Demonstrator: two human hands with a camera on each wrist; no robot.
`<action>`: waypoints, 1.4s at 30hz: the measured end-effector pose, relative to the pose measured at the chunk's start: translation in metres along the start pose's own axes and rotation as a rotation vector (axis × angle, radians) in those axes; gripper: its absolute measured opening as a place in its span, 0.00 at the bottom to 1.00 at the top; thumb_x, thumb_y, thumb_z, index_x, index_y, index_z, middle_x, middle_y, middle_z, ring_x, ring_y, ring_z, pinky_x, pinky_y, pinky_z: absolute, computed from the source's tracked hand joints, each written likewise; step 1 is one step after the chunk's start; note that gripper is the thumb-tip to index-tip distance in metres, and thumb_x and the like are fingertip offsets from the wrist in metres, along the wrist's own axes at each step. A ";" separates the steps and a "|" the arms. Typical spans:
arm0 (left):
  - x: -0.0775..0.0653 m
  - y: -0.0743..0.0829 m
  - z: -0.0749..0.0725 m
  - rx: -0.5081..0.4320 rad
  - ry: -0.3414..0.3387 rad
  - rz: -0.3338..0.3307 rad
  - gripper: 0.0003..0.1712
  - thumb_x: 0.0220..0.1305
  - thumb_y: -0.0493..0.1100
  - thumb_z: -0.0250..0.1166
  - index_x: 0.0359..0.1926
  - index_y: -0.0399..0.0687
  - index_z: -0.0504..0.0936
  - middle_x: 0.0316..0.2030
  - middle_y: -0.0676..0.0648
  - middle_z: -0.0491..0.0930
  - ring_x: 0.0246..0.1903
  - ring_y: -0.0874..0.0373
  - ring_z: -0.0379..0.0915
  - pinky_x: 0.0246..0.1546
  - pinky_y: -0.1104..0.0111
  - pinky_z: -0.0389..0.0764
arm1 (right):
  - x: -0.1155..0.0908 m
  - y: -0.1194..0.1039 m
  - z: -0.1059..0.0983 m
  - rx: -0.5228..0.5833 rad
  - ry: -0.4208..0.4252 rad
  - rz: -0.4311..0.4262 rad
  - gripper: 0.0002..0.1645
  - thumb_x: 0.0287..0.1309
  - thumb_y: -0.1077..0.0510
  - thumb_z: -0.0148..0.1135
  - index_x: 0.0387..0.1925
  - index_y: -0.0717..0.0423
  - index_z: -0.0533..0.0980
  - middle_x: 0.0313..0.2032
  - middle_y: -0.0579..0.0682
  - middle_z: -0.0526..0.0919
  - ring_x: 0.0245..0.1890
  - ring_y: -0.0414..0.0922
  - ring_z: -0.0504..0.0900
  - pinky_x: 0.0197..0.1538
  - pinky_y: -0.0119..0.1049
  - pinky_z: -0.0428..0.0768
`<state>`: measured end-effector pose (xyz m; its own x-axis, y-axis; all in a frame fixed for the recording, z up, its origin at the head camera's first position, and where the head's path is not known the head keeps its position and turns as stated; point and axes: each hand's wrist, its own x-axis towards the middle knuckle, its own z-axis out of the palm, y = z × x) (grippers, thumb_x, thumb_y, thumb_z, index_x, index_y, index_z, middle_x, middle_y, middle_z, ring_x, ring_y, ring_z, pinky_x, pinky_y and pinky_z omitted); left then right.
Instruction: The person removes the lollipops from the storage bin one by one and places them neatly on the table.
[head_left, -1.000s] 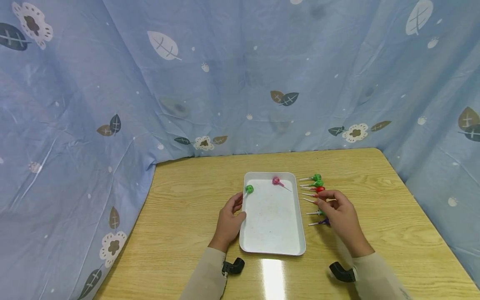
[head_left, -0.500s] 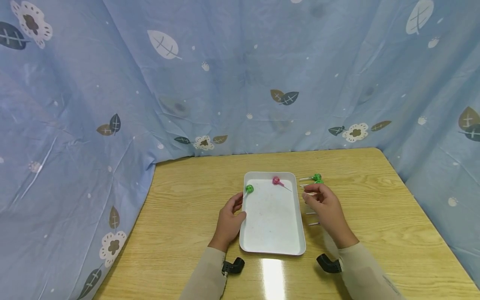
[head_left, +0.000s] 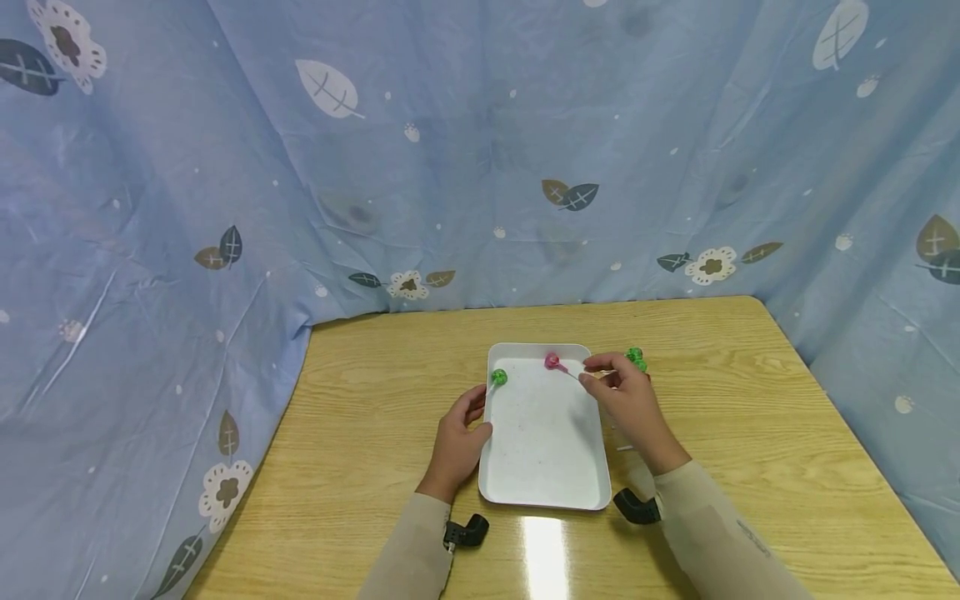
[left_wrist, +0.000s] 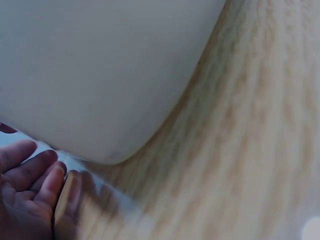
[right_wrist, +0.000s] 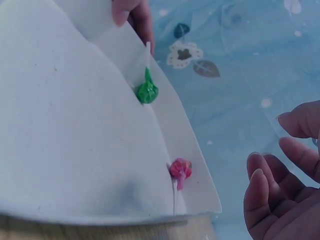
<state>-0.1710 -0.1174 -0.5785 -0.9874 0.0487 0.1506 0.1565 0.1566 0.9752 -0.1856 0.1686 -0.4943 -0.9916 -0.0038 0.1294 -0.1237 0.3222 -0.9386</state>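
Observation:
My left hand (head_left: 459,437) holds the left wall of a white tray (head_left: 543,450), thumb over the rim and fingers outside. In the left wrist view, the fingers (left_wrist: 32,175) lie beside the tray wall. A green lollipop (head_left: 498,378) leans at the tray's left side, its stick towards those fingers. At the far end lies a pink lollipop (head_left: 552,361). My right hand (head_left: 630,400) hovers over the tray's right rim, near the pink lollipop's stick. Its fingers (right_wrist: 257,195) are loosely bent, with nothing between them in the right wrist view.
Right of the tray, green lollipops (head_left: 634,355) show beyond the right hand; a white stick (head_left: 624,448) pokes out below it, the rest hidden. The wooden table (head_left: 375,400) is backed by a blue patterned curtain (head_left: 465,167).
My right hand has moved left from the lollipop row to the tray's right rim, covering much of that row. The left hand and tray have stayed put.

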 end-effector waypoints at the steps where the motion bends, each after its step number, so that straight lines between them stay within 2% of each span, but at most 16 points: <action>1: 0.000 0.000 0.000 0.009 -0.002 0.002 0.35 0.67 0.25 0.62 0.75 0.40 0.76 0.66 0.40 0.81 0.64 0.48 0.78 0.69 0.50 0.74 | 0.001 -0.001 0.001 -0.002 -0.004 0.004 0.20 0.74 0.57 0.70 0.58 0.67 0.80 0.56 0.62 0.83 0.43 0.53 0.80 0.40 0.32 0.82; 10: 0.000 -0.001 -0.001 0.028 0.005 -0.002 0.36 0.66 0.25 0.63 0.74 0.42 0.77 0.65 0.41 0.81 0.64 0.48 0.78 0.69 0.50 0.74 | 0.016 -0.003 0.018 -0.025 -0.029 -0.001 0.15 0.74 0.60 0.69 0.57 0.63 0.81 0.56 0.61 0.83 0.43 0.54 0.79 0.41 0.36 0.81; 17: 0.000 0.002 0.000 -0.003 0.009 -0.011 0.35 0.66 0.24 0.64 0.75 0.40 0.77 0.66 0.40 0.80 0.64 0.46 0.78 0.70 0.48 0.73 | 0.027 -0.004 0.030 -0.055 -0.068 0.037 0.19 0.74 0.60 0.69 0.60 0.65 0.80 0.59 0.62 0.81 0.44 0.55 0.78 0.44 0.43 0.81; 21: 0.000 0.002 -0.001 0.025 0.004 -0.009 0.35 0.66 0.25 0.63 0.74 0.41 0.77 0.65 0.41 0.81 0.64 0.47 0.78 0.70 0.49 0.74 | 0.035 -0.004 0.037 -0.072 -0.087 0.059 0.21 0.75 0.57 0.69 0.61 0.64 0.79 0.59 0.62 0.81 0.47 0.55 0.78 0.47 0.47 0.80; 32: 0.000 0.002 -0.001 0.042 -0.009 -0.002 0.35 0.67 0.25 0.61 0.75 0.40 0.76 0.66 0.40 0.81 0.64 0.48 0.78 0.69 0.49 0.74 | 0.049 0.014 0.050 -0.115 -0.080 0.045 0.20 0.72 0.62 0.69 0.59 0.68 0.79 0.58 0.64 0.81 0.46 0.54 0.81 0.44 0.42 0.81; 35: 0.000 0.003 -0.001 0.040 -0.012 -0.005 0.35 0.67 0.25 0.61 0.75 0.40 0.76 0.66 0.41 0.81 0.64 0.48 0.78 0.69 0.50 0.74 | 0.052 0.017 0.053 -0.148 -0.073 0.039 0.20 0.70 0.63 0.70 0.59 0.68 0.78 0.57 0.64 0.80 0.47 0.55 0.81 0.46 0.43 0.82; 42: 0.000 0.001 0.000 0.042 -0.007 -0.003 0.35 0.67 0.25 0.62 0.75 0.42 0.77 0.65 0.42 0.81 0.64 0.49 0.78 0.69 0.50 0.74 | 0.058 0.020 0.060 -0.228 -0.074 0.073 0.24 0.69 0.63 0.71 0.61 0.69 0.77 0.56 0.65 0.77 0.52 0.59 0.79 0.56 0.53 0.83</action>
<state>-0.1710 -0.1174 -0.5779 -0.9877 0.0546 0.1464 0.1545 0.1980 0.9680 -0.2484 0.1185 -0.5248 -0.9987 -0.0388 0.0321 -0.0478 0.5291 -0.8472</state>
